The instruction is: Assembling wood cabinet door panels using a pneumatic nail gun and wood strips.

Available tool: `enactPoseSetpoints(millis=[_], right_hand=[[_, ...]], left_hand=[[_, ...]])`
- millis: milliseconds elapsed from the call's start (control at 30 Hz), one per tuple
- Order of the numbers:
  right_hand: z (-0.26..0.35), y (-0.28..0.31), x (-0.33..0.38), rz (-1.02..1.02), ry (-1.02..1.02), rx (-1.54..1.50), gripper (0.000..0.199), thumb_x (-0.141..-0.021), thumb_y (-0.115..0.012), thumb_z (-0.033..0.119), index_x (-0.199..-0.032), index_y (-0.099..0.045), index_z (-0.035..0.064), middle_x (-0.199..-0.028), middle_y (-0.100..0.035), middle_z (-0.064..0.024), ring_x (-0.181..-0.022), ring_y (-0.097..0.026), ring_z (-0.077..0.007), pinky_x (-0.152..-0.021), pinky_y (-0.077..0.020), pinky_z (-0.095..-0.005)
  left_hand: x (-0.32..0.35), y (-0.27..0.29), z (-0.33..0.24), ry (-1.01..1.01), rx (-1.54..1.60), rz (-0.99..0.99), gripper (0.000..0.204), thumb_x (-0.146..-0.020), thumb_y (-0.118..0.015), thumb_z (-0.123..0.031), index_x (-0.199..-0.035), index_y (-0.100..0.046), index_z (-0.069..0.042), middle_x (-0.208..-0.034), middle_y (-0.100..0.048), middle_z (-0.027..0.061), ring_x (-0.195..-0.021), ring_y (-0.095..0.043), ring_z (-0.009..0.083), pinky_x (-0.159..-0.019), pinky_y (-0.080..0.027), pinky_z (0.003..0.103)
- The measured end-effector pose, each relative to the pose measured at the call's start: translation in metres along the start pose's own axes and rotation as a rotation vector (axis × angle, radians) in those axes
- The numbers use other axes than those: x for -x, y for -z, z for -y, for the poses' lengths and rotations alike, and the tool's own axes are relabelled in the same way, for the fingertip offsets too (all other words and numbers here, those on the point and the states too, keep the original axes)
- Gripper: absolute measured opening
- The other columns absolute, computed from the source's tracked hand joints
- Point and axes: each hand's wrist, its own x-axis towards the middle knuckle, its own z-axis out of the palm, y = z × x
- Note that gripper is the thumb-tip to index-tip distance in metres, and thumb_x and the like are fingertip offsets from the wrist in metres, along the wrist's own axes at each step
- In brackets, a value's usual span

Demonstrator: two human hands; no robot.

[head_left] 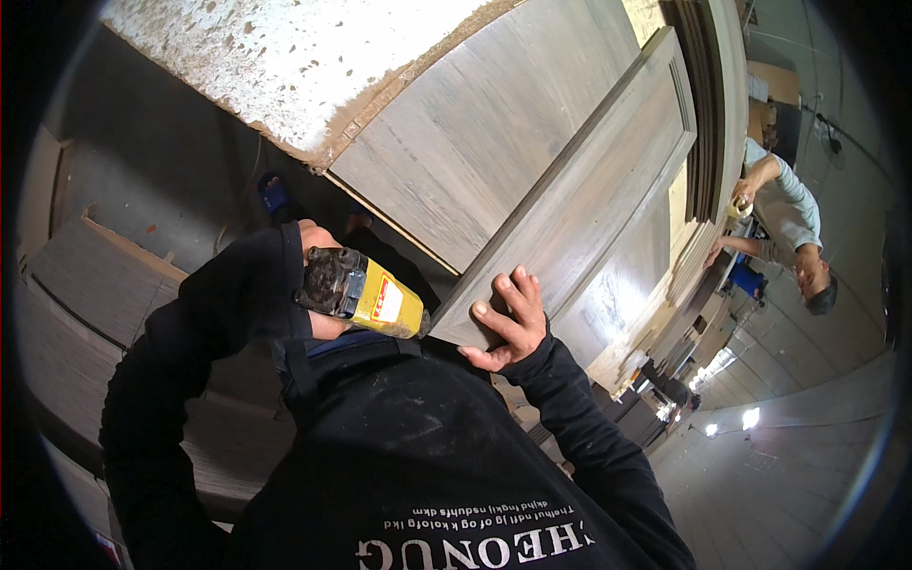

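Note:
My left hand (319,237) grips a yellow and black power tool (366,293), held close against my chest in a black sweatshirt. The tool's nose points at the lower corner of a large grey panelled door (589,180) that leans across the middle of the view. My right hand (511,321) clasps that corner, fingers over the door's face and thumb under its edge. Most of my left hand is hidden behind the tool's body.
A white speckled slab (285,57) with a rough brown edge lies over the door at the top. Stacked grey panels (104,275) sit at the left. Another person (793,218) in a pale top stands at the right by more doors, holding a small roll (739,207).

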Motion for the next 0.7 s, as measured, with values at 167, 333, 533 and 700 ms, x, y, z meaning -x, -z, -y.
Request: enactPoseSetpoints(millis=[167,333,533,700], right_hand=[[0.005,0.006,-0.006,-0.029,0.000,-0.009,0.053,-0.061,-0.069,0.036,-0.107,-0.059,0.0117,-0.126,-0.041,-0.0196,-0.123,-0.030,-0.0384,-0.096,-0.0230,-0.0495],[0.009,0.015,-0.008,0.044,-0.052,-0.049,0.051,-0.065,-0.066,0.033,-0.110,-0.057,0.0116,-0.129,-0.038,-0.0170,-0.126,-0.026,-0.0343,-0.100,-0.0172,-0.0467],[0.023,0.044,0.012,-0.046,-0.316,-0.084,0.070,-0.068,-0.066,0.041,-0.127,-0.038,0.0148,-0.137,-0.024,-0.0150,-0.128,-0.020,-0.0331,-0.100,-0.0188,-0.0514],[-0.008,0.031,0.074,-0.726,-0.799,0.111,0.067,-0.066,-0.070,0.028,-0.123,-0.041,0.0086,-0.122,-0.039,-0.0165,-0.111,-0.039,-0.0323,-0.092,-0.0334,-0.0411]], left_hand=[[0.011,0.001,-0.017,-0.073,-0.059,-0.220,0.025,-0.058,-0.074,-0.018,-0.071,-0.059,-0.004,-0.070,-0.062,0.0094,-0.065,-0.061,0.0201,-0.064,-0.048,0.028],[0.010,0.018,-0.084,0.174,-0.123,-0.006,0.029,-0.057,-0.072,-0.017,-0.079,-0.059,-0.006,-0.069,-0.061,0.0107,-0.064,-0.060,0.0234,-0.061,-0.048,0.031],[-0.022,0.036,-0.163,0.035,-0.762,-0.574,0.042,-0.058,-0.068,-0.016,-0.096,-0.055,-0.006,-0.078,-0.059,0.0165,-0.073,-0.057,0.0333,-0.064,-0.046,0.035],[-0.048,0.050,-0.141,0.068,-1.460,-0.649,0.071,-0.053,-0.068,-0.016,-0.118,-0.040,-0.009,-0.099,-0.044,0.0154,-0.088,-0.047,0.0358,-0.071,-0.039,0.044]])
